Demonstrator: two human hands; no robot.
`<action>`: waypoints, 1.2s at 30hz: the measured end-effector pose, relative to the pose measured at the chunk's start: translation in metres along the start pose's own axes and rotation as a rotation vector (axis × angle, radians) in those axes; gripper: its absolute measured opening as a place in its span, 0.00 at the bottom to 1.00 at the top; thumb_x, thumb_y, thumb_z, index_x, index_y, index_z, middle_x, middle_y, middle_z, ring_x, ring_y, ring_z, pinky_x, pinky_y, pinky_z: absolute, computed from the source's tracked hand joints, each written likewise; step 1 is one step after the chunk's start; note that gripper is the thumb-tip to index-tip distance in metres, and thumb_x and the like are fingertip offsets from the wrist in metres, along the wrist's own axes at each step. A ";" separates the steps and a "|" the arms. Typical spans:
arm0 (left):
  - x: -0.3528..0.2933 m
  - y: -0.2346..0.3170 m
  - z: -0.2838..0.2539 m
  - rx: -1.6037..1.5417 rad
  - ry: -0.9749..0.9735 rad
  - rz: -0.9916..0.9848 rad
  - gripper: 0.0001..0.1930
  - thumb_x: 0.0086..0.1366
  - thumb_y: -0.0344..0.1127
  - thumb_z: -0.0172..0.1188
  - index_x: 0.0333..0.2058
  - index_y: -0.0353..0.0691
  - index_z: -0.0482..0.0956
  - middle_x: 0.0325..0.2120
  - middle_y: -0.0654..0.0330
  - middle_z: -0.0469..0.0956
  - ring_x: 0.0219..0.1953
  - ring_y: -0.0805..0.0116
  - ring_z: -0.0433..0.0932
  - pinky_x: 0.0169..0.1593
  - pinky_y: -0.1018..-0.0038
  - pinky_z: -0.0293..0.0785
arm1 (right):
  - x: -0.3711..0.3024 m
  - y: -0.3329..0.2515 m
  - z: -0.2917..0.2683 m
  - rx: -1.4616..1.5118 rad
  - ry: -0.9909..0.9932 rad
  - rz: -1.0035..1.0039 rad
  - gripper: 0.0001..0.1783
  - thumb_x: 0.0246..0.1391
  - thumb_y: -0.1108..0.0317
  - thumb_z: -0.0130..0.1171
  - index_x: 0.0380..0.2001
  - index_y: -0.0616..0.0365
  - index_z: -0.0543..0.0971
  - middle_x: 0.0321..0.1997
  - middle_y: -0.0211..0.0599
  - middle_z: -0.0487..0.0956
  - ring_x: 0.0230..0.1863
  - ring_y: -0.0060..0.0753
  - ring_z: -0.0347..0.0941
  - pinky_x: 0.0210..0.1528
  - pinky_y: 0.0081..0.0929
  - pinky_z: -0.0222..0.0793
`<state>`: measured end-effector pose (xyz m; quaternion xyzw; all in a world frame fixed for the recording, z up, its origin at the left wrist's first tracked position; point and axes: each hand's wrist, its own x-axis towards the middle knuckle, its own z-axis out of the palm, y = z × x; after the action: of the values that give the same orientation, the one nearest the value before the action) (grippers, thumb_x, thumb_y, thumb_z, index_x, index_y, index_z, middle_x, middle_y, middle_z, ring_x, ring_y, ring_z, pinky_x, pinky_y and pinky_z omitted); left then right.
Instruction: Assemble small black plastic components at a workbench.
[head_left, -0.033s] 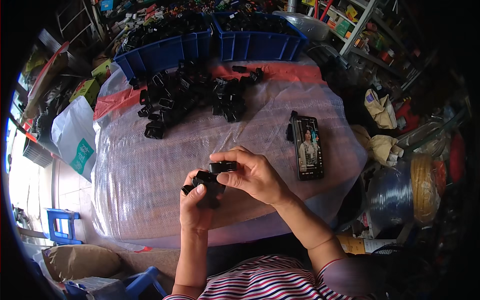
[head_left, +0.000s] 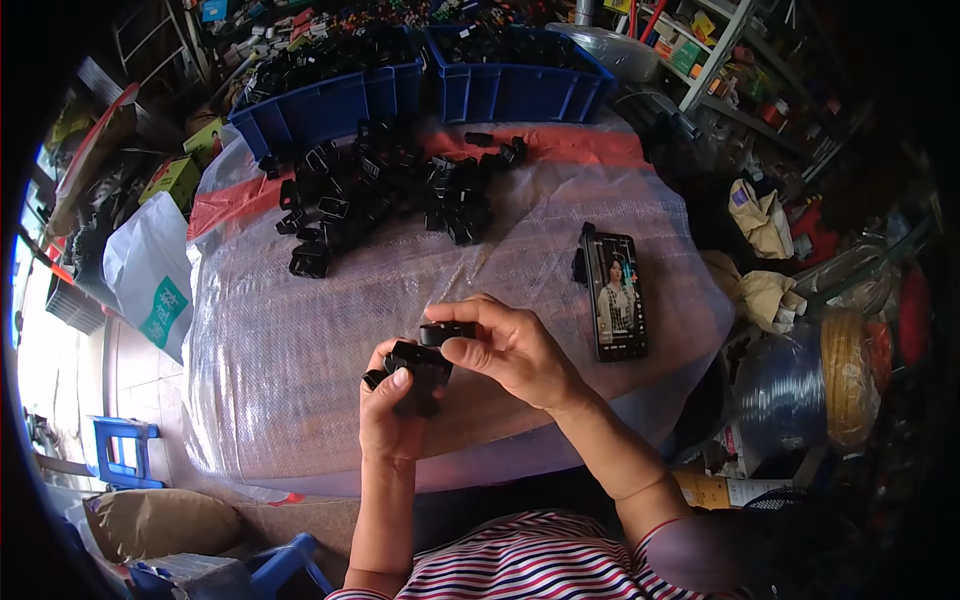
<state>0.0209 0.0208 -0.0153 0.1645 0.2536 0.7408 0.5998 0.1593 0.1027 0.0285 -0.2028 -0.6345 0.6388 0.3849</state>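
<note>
Black plastic parts (head_left: 424, 369) sit in my left hand (head_left: 387, 412), its thumb pressed over them and its fingers wrapped behind. How many pieces it grips I cannot tell. My right hand (head_left: 515, 350) pinches a small black plastic piece (head_left: 446, 331) between thumb and fingers, just above and to the right of those parts. Whether the two touch is unclear. Beyond my hands, a loose pile of similar black plastic parts (head_left: 365, 195) lies on the plastic-wrapped surface (head_left: 300, 370).
Two blue crates (head_left: 340, 105) (head_left: 520, 90) full of black parts stand at the far edge. A phone (head_left: 616, 290) with its screen lit lies to the right. A white bag (head_left: 150, 265) and blue stool (head_left: 125, 452) are at left; coiled tubing (head_left: 785, 385) sits at right.
The piece in my right hand has shifted very slightly, and my right fingers with it. My left hand looks the same.
</note>
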 end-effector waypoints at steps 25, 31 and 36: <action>-0.004 -0.001 0.001 0.124 -0.044 0.035 0.18 0.47 0.23 0.67 0.38 0.35 0.73 0.36 0.59 0.76 0.39 0.71 0.74 0.46 0.75 0.70 | -0.019 -0.011 -0.002 -0.711 0.026 -0.373 0.14 0.45 0.73 0.64 0.39 0.59 0.79 0.39 0.36 0.78 0.38 0.35 0.71 0.42 0.27 0.67; -0.005 -0.004 0.003 0.221 -0.098 0.143 0.20 0.46 0.26 0.68 0.39 0.35 0.72 0.37 0.53 0.76 0.40 0.64 0.75 0.46 0.72 0.71 | -0.024 -0.009 -0.001 0.029 -0.015 0.099 0.14 0.55 0.65 0.58 0.42 0.59 0.74 0.47 0.38 0.73 0.48 0.29 0.69 0.49 0.25 0.66; -0.007 -0.002 0.000 0.381 -0.087 0.166 0.17 0.44 0.24 0.69 0.35 0.35 0.76 0.38 0.54 0.77 0.43 0.63 0.74 0.51 0.70 0.67 | -0.021 0.001 -0.008 -0.030 -0.090 0.042 0.14 0.55 0.65 0.58 0.42 0.60 0.71 0.42 0.36 0.75 0.44 0.22 0.72 0.44 0.19 0.69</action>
<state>0.0235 0.0146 -0.0162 0.3271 0.3487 0.7186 0.5050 0.1777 0.0925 0.0222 -0.1927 -0.6563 0.6458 0.3394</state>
